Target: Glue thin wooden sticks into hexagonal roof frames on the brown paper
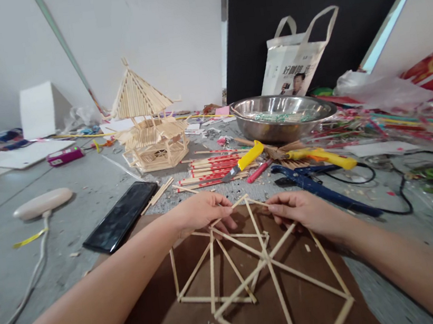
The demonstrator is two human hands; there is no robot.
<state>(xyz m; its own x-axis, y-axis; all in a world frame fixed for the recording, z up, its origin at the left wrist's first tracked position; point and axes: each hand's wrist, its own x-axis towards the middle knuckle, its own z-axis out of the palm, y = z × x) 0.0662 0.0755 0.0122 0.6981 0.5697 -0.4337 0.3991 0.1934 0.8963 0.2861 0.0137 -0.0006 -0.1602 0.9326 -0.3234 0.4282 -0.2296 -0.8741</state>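
Note:
A frame of thin wooden sticks (262, 267), joined into a star-like polygon, lies on a brown board (311, 309) in front of me. My left hand (203, 212) is closed in a pinch on a stick at the frame's far edge. My right hand (300, 210) pinches the neighbouring stick end just to the right, fingers closed. The two hands nearly meet above the frame's top corner.
A black phone (122, 217) lies left of the board. Behind stand a stick-built pavilion model (148, 128), a pile of red-wrapped chopsticks (213, 170), a yellow-handled knife (246, 159), a blue glue gun (319, 188) with its cable, a steel bowl (282, 116) and a tote bag (297, 61).

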